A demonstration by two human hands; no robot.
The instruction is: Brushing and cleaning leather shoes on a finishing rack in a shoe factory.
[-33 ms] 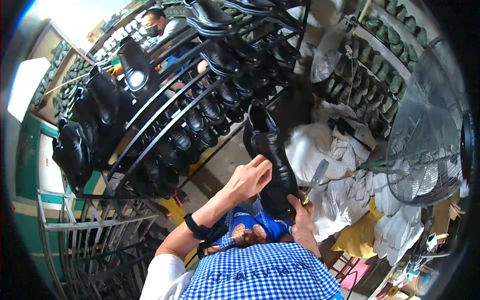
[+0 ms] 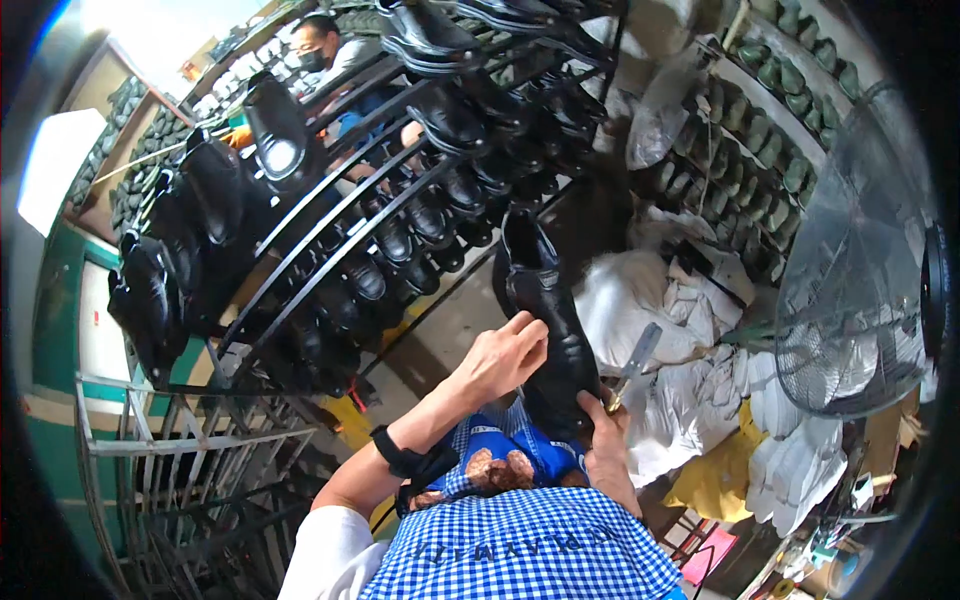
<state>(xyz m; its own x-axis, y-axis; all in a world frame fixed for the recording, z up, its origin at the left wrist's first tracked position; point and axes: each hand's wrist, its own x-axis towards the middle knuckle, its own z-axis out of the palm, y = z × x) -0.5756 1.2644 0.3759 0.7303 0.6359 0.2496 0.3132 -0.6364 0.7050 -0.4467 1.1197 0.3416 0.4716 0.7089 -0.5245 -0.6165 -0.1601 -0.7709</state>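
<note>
Racked footwear [image 2: 281, 125] flanks a creased, shiny black shoe [image 2: 558, 325]; right grip [image 2: 604, 432] clasps it, left grip [image 2: 508, 354] unclear.

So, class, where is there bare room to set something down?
Open floor shows between the shoe rack, the left hand and the held black shoe. Past that shoe, toward the white bundles, it is too shadowed to judge. Crowded: the rack, lined with shoes, and the right side, with bundles, yellow cloth and fan.

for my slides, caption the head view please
Right hand grips a black shoe and bladed tool; left hand at the shoe's side.
</note>
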